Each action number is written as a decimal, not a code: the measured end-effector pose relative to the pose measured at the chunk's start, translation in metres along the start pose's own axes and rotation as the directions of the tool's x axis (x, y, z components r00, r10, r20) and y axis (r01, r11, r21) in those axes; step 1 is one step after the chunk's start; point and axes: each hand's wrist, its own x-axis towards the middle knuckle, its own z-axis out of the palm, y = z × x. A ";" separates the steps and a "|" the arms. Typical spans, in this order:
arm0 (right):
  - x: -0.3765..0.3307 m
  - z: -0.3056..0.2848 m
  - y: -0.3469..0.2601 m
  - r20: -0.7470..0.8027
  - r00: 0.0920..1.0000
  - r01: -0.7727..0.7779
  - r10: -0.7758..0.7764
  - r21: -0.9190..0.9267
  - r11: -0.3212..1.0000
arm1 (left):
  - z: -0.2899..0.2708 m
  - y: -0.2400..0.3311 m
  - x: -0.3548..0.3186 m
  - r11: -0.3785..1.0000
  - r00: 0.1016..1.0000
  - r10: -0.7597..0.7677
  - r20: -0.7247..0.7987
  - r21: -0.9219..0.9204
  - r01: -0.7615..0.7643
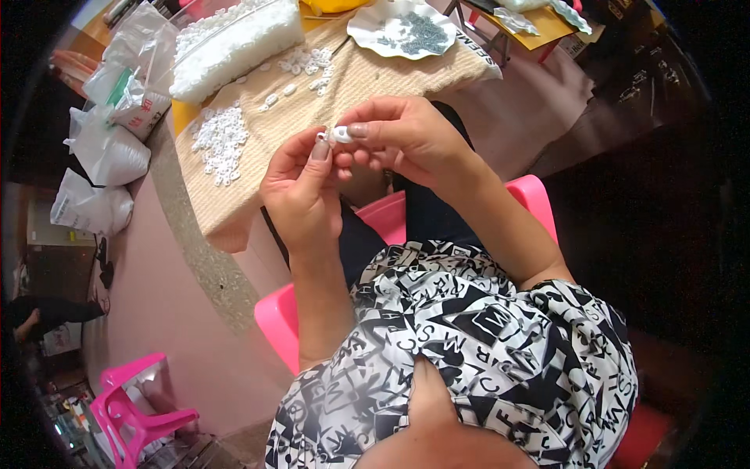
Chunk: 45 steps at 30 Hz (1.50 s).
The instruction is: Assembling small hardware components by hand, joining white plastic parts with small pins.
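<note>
My left hand (301, 184) and my right hand (426, 144) meet above the near edge of the cloth-covered table. Between the thumb and fingers of the right one is a small white oval plastic piece (341, 134) with a dark spot on it. The left thumb and forefinger pinch a tiny white piece (322, 136), close to the oval one; its exact shape is hidden by the fingertips. On the beige cloth (273, 133) lies a pile of similar white plastic pieces (220, 144), with more loose ones (316, 66) scattered farther back.
A clear box of white pieces (234, 51) stands at the table's far left. A white scalloped plate (367, 35) holds small grey parts (418, 33). Filled plastic bags (109, 148) line the left side. A pink stool (141, 414) stands lower left; another person's arm shows at the left edge.
</note>
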 end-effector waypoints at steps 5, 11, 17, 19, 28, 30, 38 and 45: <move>-0.013 -0.002 0.001 0.021 0.991 0.131 -0.130 -0.133 0.982 | 0.006 -0.003 -0.004 1.000 1.000 -0.022 0.023 -0.006 0.022; -0.017 -0.008 0.000 0.002 0.998 0.057 -0.057 -0.062 0.996 | 0.007 -0.005 -0.005 0.998 0.997 -0.061 0.045 -0.030 0.062; -0.022 -0.007 0.001 -0.030 0.994 0.102 -0.102 -0.004 0.995 | 0.010 -0.005 -0.006 0.992 0.992 -0.105 0.075 -0.057 0.109; -0.024 -0.006 0.001 -0.053 0.988 0.143 -0.147 -0.060 0.988 | 0.012 -0.005 -0.006 0.991 0.989 -0.112 0.093 -0.067 0.118; -0.028 -0.005 0.001 0.034 0.959 0.281 -0.280 -0.202 0.938 | 0.014 -0.005 -0.008 0.987 0.989 -0.139 0.057 -0.071 0.143; -0.027 -0.006 0.001 -0.002 0.962 0.264 -0.274 -0.267 0.927 | 0.012 -0.007 -0.007 0.985 0.984 -0.150 0.091 -0.069 0.157; -0.018 -0.016 0.006 -0.013 0.958 0.270 -0.287 -0.299 0.915 | 0.010 -0.014 -0.006 0.963 0.967 -0.234 0.100 -0.113 0.245; -0.018 -0.019 0.003 -0.078 0.966 0.232 -0.246 -0.155 0.960 | 0.008 -0.010 -0.006 0.973 0.971 -0.208 0.119 -0.081 0.218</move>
